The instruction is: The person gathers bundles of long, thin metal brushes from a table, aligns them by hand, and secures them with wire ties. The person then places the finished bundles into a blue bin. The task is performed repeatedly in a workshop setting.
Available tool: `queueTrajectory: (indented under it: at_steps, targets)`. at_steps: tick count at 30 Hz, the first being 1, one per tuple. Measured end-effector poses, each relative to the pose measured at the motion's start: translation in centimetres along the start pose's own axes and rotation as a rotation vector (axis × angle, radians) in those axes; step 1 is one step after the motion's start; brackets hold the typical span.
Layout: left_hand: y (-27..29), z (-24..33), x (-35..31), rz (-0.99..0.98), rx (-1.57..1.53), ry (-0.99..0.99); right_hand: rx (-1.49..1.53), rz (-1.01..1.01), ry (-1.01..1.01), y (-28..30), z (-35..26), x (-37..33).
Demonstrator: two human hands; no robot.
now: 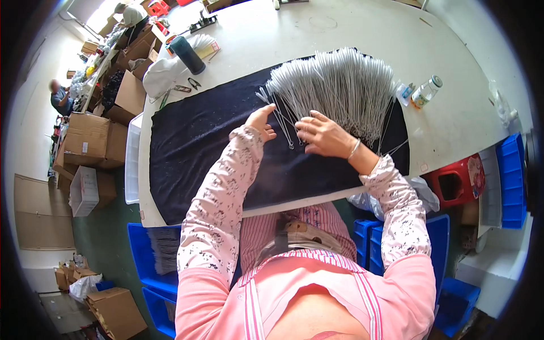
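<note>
A wide heap of thin wire straw brushes (334, 79) with pale bristles lies fanned out on a dark cloth (198, 147), looped wire ends toward me. A few loose brushes (281, 122) lie apart at its left side. My left hand (262, 123) is just left of these, fingers apart, with nothing seen in it. Over the wire ends at the heap's lower left is my right hand (327, 136), its fingers bent, spread and slightly blurred; no brush shows gripped in it. Whether its fingertips touch the wires cannot be made out.
On the white table (391, 28) stand a dark cylinder (187, 55) and a glass bottle (426, 92). Small thread snips (194, 84) lie at the left. Blue crates (153, 255), a red stool (458, 180) and cardboard boxes (88, 136) surround it. Two people work at the far left.
</note>
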State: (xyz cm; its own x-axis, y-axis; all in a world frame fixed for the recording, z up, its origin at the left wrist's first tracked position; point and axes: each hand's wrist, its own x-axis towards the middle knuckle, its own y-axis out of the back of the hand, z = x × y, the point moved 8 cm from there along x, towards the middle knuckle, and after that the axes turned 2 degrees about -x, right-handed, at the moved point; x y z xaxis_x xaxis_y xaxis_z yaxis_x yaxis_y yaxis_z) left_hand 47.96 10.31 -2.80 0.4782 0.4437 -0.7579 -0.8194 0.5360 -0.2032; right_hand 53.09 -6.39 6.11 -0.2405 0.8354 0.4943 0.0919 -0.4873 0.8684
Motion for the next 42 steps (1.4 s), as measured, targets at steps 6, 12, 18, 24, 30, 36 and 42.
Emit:
queueTrajectory:
  at_steps: [6, 12, 18, 24, 30, 36, 42]
  targets:
    - [-3.9, 0.7, 2.7, 0.092, 0.394, -0.110, -0.048, 0.252, -0.647, -0.4, 6.2, -1.9]
    - [-4.5, 0.2, 5.8, 0.159, 0.535, -0.143, 0.055, -0.001, -1.158, -5.7, 9.1, -1.8]
    - [-6.8, 0.0, 6.3, 0.036, 0.385, -0.138, 0.034, -0.012, -1.022, -7.9, 7.0, 0.2]
    - [-2.6, -0.9, 11.1, 0.112, 0.351, -0.160, 0.325, 0.141, -0.866, -5.8, 6.3, 1.4]
    - [-2.3, -0.2, 6.5, 0.428, 0.375, -0.239, 0.244, 0.015, -1.142, -7.0, 9.7, -1.3]
    - [-2.2, 0.3, 6.1, 0.367, 0.363, -0.255, 0.457, -0.113, -1.101, -11.6, 9.3, -0.7]
    - [-2.8, -0.6, 7.3, 0.007, 0.047, -0.149, 0.706, -0.061, -0.831, -10.3, 8.9, 0.6]
